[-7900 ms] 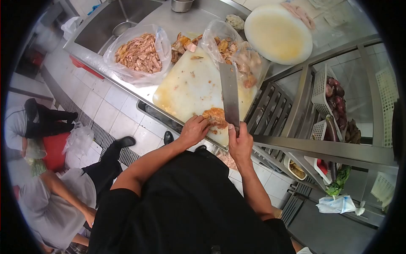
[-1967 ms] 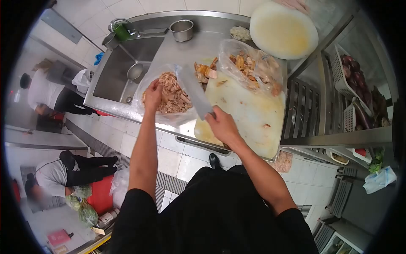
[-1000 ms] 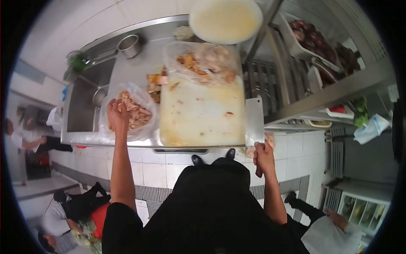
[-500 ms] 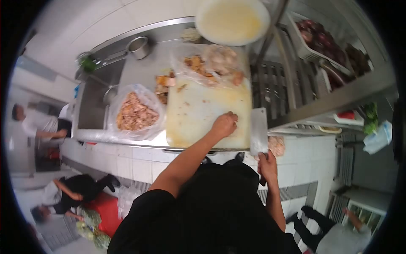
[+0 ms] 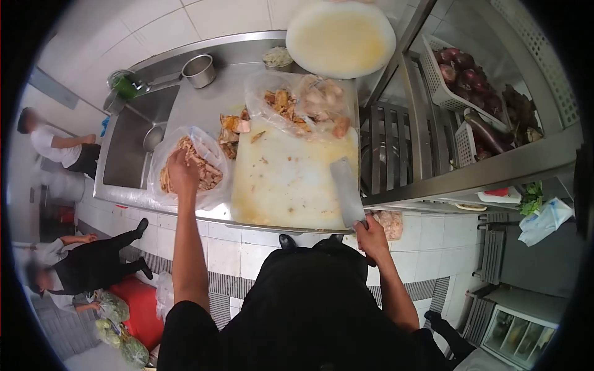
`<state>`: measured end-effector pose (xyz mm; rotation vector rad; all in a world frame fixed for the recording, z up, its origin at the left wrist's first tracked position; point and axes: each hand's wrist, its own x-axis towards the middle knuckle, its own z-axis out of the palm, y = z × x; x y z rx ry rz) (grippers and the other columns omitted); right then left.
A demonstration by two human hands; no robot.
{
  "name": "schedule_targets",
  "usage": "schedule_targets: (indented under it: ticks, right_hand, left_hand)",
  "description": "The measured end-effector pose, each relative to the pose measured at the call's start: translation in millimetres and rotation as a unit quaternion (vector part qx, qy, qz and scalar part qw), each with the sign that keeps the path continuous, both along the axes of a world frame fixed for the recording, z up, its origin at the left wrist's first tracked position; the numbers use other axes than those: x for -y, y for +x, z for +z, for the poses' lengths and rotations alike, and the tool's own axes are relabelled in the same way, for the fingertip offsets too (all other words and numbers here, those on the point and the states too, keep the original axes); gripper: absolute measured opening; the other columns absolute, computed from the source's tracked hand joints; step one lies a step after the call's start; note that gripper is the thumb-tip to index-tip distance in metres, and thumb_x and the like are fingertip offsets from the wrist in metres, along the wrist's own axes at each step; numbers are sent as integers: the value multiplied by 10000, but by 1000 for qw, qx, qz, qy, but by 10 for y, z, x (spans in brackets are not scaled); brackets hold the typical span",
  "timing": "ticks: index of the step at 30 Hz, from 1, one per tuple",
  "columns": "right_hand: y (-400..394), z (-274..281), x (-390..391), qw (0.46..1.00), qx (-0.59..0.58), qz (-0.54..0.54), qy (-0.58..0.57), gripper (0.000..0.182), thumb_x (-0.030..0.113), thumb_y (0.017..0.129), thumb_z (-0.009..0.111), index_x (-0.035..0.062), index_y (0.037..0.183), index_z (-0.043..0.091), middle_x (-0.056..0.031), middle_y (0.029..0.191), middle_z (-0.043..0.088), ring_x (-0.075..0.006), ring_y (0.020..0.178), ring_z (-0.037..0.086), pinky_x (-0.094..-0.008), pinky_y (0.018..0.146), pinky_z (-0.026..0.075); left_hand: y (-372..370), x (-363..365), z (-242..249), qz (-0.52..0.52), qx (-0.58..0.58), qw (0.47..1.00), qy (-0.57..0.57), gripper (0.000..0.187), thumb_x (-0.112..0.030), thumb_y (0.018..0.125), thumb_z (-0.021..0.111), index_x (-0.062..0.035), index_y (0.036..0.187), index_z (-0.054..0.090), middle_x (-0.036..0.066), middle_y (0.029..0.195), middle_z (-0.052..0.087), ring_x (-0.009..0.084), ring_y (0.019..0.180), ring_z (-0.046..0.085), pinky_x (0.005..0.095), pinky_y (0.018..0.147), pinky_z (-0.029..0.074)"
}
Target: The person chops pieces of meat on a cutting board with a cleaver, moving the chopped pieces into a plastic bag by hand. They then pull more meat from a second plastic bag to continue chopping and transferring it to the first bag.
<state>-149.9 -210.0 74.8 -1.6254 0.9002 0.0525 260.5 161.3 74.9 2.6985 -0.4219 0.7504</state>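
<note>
My left hand reaches into an open clear plastic bag of chopped cooked meat, and its fingertips are hidden against the pieces. My right hand is closed around the handle of a cleaver. The cleaver's broad blade lies over the right front edge of the cutting board. Small scraps dot the board. A second clear bag at its far end holds browned meat pieces and pale raw-looking meat. More browned meat rests at the board's left edge.
To the left is a sink with a ladle; a metal pot stands behind. A white round board leans at the back. Right, a metal rack holds a basket of red onions. Co-workers are at left.
My left hand has moved from the right part of the board to the bag of chopped meat. The cleaver has shifted left, from beside the board to over its edge, and tilted.
</note>
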Motion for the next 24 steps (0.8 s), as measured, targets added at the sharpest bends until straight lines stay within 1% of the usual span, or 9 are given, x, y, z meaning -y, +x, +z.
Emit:
schedule_targets:
  ticks: [2, 6, 9, 12, 14, 18, 20, 21, 24]
  right_hand:
    - [29, 103, -42, 1000, -7, -1, -17, 234, 236, 1006, 641, 5, 1034, 617, -32, 656, 564, -121, 512, 553, -312, 466, 457]
    - [-71, 156, -60, 999, -45, -7, -30, 264, 257, 1002, 647, -4, 1005, 603, -69, 657, 591, -148, 510, 575, -335, 483, 464]
    - [-261, 164, -73, 996, -62, -11, -62, 323, 283, 997, 649, -21, 949, 552, -159, 655, 628, -240, 526, 624, -411, 523, 479]
    - [-405, 255, -80, 992, -99, -37, -69, 340, 301, 998, 646, -19, 942, 546, -167, 660, 636, -245, 534, 633, -413, 531, 484]
    - [-511, 244, -70, 992, -95, -48, -65, 351, 316, 997, 648, -17, 946, 550, -169, 661, 637, -249, 545, 642, -412, 538, 492]
    - [-611, 318, -82, 986, -124, -94, -53, 345, 319, 995, 649, -9, 946, 555, -164, 662, 640, -248, 556, 647, -412, 546, 502]
    - [-656, 333, 20, 984, -132, -99, -60, 340, 317, 995, 649, -7, 945, 557, -159, 662, 641, -246, 558, 647, -412, 547, 505]
    - [-689, 308, 30, 984, -128, -97, -71, 335, 312, 995, 650, -5, 944, 557, -152, 660, 636, -239, 558, 641, -409, 547, 502]
    - [-714, 271, 64, 985, -122, -108, -55, 328, 307, 995, 654, -2, 942, 558, -138, 658, 626, -225, 558, 627, -405, 546, 494]
  left_hand:
    - [-119, 691, 67, -124, -66, 984, -107, 328, -117, 871, 718, -8, 1181, 713, 210, 1241, 676, 425, 1157, 618, 482, 1026, 483]
    - [-143, 2137, -97, -202, 8, 977, -64, 309, -147, 858, 733, -37, 1146, 723, 188, 1275, 652, 407, 1249, 558, 503, 1075, 438]
    - [-55, 2904, -46, -177, 41, 983, 16, 280, -212, 863, 732, -61, 1097, 752, 173, 1269, 647, 391, 1305, 516, 512, 1106, 404]
    - [-18, 3436, 33, -209, 3, 969, 129, 274, -283, 917, 699, -66, 1066, 774, 173, 1247, 664, 410, 1188, 596, 522, 1054, 450]
    - [-74, 3757, 217, -369, -327, 869, 36, 308, -316, 986, 625, -65, 1056, 790, 191, 1238, 677, 439, 1029, 660, 529, 985, 497]
    - [-22, 4282, -543, -403, -486, 753, -188, 328, -258, 1014, 585, -40, 1201, 744, 217, 1170, 703, 388, 907, 705, 465, 848, 561]
    - [-47, 4315, -759, -224, -598, 594, -490, 355, -180, 1006, 564, -15, 1300, 675, 210, 1083, 713, 291, 940, 718, 367, 780, 570]
    - [-37, 4303, -778, -229, -597, 562, -526, 505, -84, 980, 613, 52, 1453, 497, 189, 1028, 685, 317, 948, 720, 379, 782, 578]
    - [59, 4295, -845, -368, -612, 572, -402, 574, -105, 988, 594, 62, 1511, 424, 189, 1099, 678, 287, 930, 711, 412, 804, 579]
